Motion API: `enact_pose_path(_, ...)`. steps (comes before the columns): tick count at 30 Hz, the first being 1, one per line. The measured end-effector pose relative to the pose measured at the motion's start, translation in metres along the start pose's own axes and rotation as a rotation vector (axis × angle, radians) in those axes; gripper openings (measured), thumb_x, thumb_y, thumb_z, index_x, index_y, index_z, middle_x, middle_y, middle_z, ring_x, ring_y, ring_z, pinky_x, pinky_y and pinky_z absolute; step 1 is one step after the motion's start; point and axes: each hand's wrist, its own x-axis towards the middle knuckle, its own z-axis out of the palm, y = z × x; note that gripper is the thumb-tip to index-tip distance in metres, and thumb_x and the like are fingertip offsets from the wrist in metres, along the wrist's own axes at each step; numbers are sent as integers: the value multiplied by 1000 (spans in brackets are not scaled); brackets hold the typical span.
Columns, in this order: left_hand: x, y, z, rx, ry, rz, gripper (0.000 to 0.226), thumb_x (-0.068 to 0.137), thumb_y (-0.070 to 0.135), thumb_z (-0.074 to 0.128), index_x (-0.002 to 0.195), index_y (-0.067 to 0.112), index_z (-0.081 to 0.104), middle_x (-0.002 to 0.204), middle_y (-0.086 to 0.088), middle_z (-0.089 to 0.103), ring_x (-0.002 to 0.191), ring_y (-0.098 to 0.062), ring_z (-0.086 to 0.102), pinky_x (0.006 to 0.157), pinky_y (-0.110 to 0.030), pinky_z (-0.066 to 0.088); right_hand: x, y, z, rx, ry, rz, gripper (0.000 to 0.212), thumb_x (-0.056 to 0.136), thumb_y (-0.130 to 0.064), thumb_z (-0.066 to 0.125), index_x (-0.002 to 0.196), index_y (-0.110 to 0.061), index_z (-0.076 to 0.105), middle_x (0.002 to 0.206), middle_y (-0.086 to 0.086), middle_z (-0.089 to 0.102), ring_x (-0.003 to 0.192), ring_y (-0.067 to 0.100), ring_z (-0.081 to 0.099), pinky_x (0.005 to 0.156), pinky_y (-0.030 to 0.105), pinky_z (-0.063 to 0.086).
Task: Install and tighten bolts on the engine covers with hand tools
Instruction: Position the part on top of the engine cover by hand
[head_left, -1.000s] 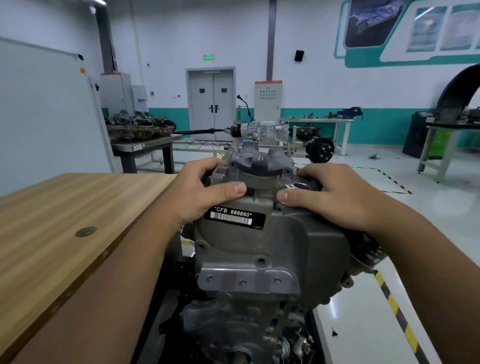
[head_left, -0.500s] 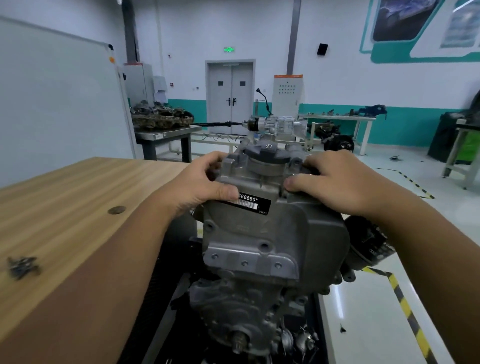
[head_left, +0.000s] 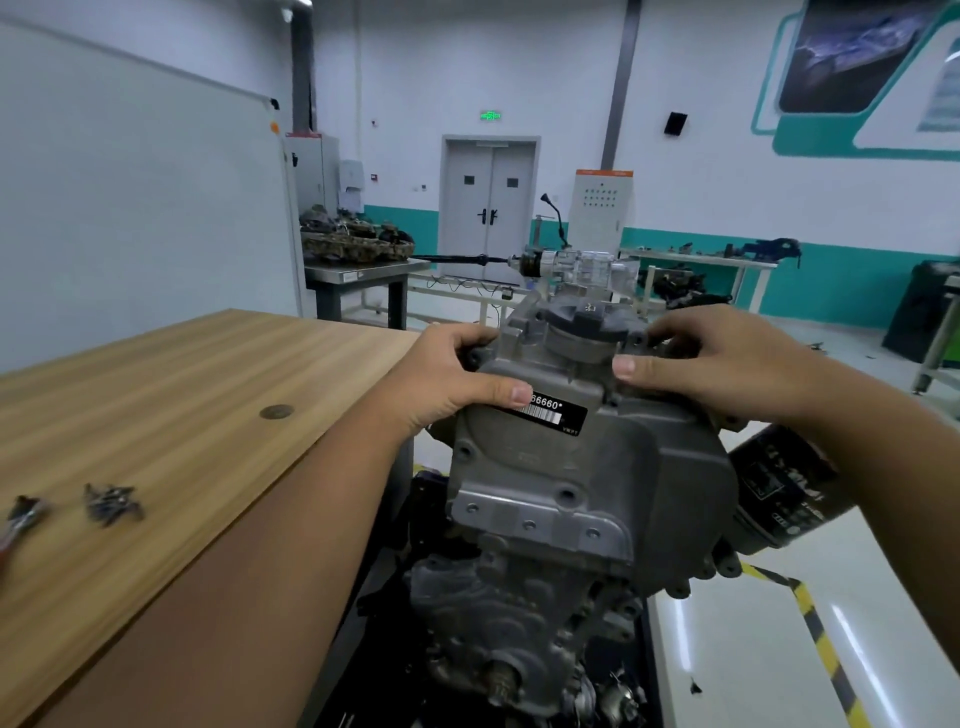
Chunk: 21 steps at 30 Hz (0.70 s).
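Note:
A grey cast engine cover (head_left: 597, 478) with a black barcode label (head_left: 550, 413) sits on the engine in front of me. My left hand (head_left: 447, 379) grips the cover's upper left edge, its thumb lying over the label. My right hand (head_left: 711, 358) grips the upper right edge, thumb on the front face and fingers curled over the top. A black oil filler cap (head_left: 589, 317) stands between the two hands. Two small piles of dark bolts (head_left: 111, 501) lie on the wooden table (head_left: 171, 415) at the left. No hand tool is in either hand.
A black oil filter (head_left: 779, 488) sticks out at the engine's right. Yellow-black floor tape (head_left: 815, 629) runs along the right. Behind stand a metal bench with engine parts (head_left: 358, 244), a transmission on a stand (head_left: 576, 265), a whiteboard (head_left: 135, 197) and double doors (head_left: 488, 202).
The view has swung left and down, bringing the bolts on the table into sight. Both hands keep their grip on the cover's top; the left thumb has slid over the label.

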Motion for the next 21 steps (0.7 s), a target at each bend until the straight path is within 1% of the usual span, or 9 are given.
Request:
enact_pose_path(2,-1,-3,2,-4,33,-1,108,37,59,100,128,10,68,121,-7,74,115,-25,69,102,-50,54,0,6,10,183,69,6,57,76,-73,63,108,-27,72,96,-9,73,86,9,68,70,28,47)
enact_pose_path(3,0,-5,3,-11,43,10,106,36,60,99,126,11,70,117,-6,75,112,-25,70,100,-48,55,0,9,16,291,114,15,47,82,-68,63,102,-27,75,91,-9,76,84,9,70,69,28,47)
enact_pose_path(6,0,-5,5,-10,56,45,95,34,63,98,113,16,75,106,-1,79,101,-18,73,87,-38,57,5,14,25,466,242,40,18,97,-43,64,98,-30,76,84,-8,76,66,-2,67,57,19,48)
enact_pose_path(8,1,-5,7,-7,68,33,104,31,64,97,118,12,73,110,-4,77,105,-22,72,95,-43,57,9,14,25,447,270,29,9,98,-30,68,95,-27,76,75,-6,75,52,-3,61,45,12,43)
enact_pose_path(11,0,-3,7,14,73,14,115,29,66,97,124,7,69,117,-8,74,111,-26,70,103,-50,54,13,10,24,370,263,3,9,97,-26,70,90,-27,75,67,-17,72,49,-5,60,43,11,41)
enact_pose_path(14,-4,-3,8,9,113,38,104,31,67,95,118,14,73,111,-1,77,106,-19,72,100,-46,56,15,8,23,273,288,-8,15,97,-25,69,84,-33,71,75,-17,71,74,-1,64,63,18,42)
enact_pose_path(18,-18,-3,7,2,161,44,81,36,77,89,103,35,74,102,12,78,99,-5,73,85,-23,58,16,4,26,223,330,17,9,96,-24,71,92,-32,74,85,-20,66,84,-4,58,73,23,42)
enact_pose_path(19,-22,-2,6,-1,147,40,81,40,79,86,107,35,73,104,12,78,101,-2,72,85,-19,56,15,3,26,227,327,30,12,95,-26,72,88,-35,74,84,-22,65,84,-3,58,77,27,44)
enact_pose_path(21,-24,-4,2,-38,136,-9,85,60,71,80,127,20,69,118,4,74,111,-8,69,93,-23,56,12,2,22,238,308,64,20,91,-34,75,74,-44,74,82,-23,66,83,2,60,75,33,47)
